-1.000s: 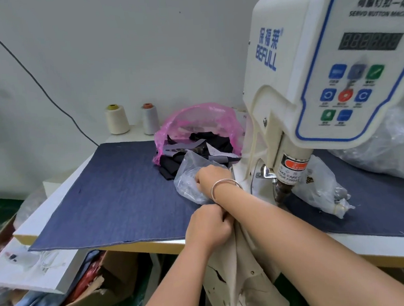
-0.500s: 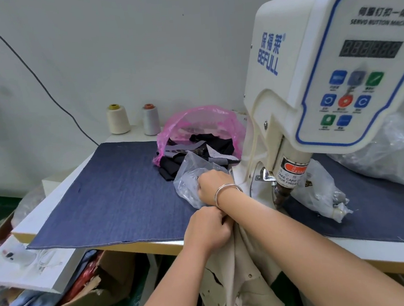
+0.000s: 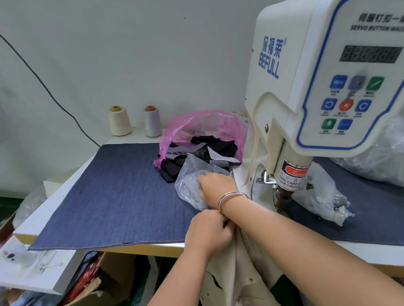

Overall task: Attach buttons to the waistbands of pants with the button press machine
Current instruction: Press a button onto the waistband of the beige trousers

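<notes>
1. Fingers of right hand [image 3: 216, 184] buried in clear plastic bag [image 3: 194, 187] on tabletop [image 3: 117, 191]; whether pinching a button, cannot tell.
2. Left hand [image 3: 208, 235] curled round beige pants [image 3: 242, 277], bunched at tabletop edge, likely keeping waistband ready for button press machine [image 3: 312, 91].
3. Right forearm crossed over left wrist, reaching forward-left.

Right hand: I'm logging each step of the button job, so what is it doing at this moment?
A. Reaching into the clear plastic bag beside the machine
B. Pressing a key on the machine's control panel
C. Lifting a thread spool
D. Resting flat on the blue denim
A: the right hand, bangle at the wrist, has its fingers in the clear plastic bag just left of the button press machine.
</notes>
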A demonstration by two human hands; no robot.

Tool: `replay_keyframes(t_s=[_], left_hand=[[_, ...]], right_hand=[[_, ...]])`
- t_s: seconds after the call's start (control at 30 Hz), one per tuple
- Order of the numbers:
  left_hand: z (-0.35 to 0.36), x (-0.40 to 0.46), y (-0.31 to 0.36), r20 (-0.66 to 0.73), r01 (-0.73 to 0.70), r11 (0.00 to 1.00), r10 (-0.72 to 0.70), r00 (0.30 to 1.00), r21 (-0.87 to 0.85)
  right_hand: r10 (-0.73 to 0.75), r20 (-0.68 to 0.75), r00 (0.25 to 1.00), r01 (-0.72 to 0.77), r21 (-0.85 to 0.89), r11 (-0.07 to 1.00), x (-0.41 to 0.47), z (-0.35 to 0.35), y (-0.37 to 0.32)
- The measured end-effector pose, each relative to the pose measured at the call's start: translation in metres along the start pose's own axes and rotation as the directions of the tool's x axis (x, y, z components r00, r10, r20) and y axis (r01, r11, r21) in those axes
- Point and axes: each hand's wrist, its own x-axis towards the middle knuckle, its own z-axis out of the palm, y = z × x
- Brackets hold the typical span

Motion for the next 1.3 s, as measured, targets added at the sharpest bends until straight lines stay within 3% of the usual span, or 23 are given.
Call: replay_keyframes(t_s=[0.1,0.17,0.27,0.37,0.43,0.47,0.53,0.63,0.8,1.07,1.17,1.3], left_hand=[[0.001,0.002,-0.001,-0.01,-0.004,1.0,0.005,1.0,0.003],[0.002,0.002,-0.002,-0.015,0.009,1.0,-0.009,1.0,-0.026],[0.002,0.002,-0.003,-0.014,0.013,0.998,-0.014,1.0,-0.059],[-0.001,0.001,0.0,-0.011,0.038,0.988,-0.04,0.999,-0.151],[-0.003,0.003,0.001,-0.025,0.103,0.937,-0.118,0.993,-0.333],[-0.005,0.004,0.0,-0.039,0.127,0.87,-0.165,0.986,-0.476],[-0.01,0.004,-0.002,-0.08,0.102,0.719,-0.215,0.973,-0.687],[-0.018,0.004,-0.005,-0.083,0.069,0.622,-0.212,0.974,-0.78],[-0.018,-0.001,-0.005,-0.067,0.038,0.647,-0.136,0.988,-0.761],[-0.016,-0.001,-0.008,-0.04,0.036,0.648,-0.102,0.994,-0.761],[-0.014,0.001,-0.008,-0.041,0.041,0.63,-0.114,0.993,-0.776],[-0.013,0.001,-0.01,-0.049,0.026,0.636,-0.1,0.994,-0.772]], right_hand=[[0.076,-0.06,0.995,-0.061,0.222,0.973,-0.001,0.0,0.001],[0.196,-0.101,0.975,-0.127,0.468,0.875,-0.005,-0.002,0.003],[0.353,-0.145,0.924,-0.114,0.777,0.618,-0.024,-0.011,0.005],[0.427,-0.07,0.902,-0.04,0.969,0.244,-0.059,-0.021,0.003],[0.417,0.032,0.908,-0.035,0.999,-0.001,-0.084,-0.024,0.007],[0.408,0.064,0.911,-0.051,0.998,-0.043,-0.095,-0.026,0.01],[0.4,0.087,0.912,-0.091,0.996,-0.01,-0.109,-0.028,0.015],[0.386,0.123,0.914,-0.148,0.988,0.035,-0.114,-0.03,0.016],[0.361,0.157,0.919,-0.248,0.943,0.22,-0.108,-0.029,0.013],[0.373,0.173,0.912,-0.312,0.881,0.356,-0.102,-0.024,0.016],[0.405,0.079,0.911,-0.244,0.895,0.373,-0.104,-0.02,0.015],[0.416,-0.142,0.898,-0.091,0.865,0.493,-0.111,-0.012,0.012]])
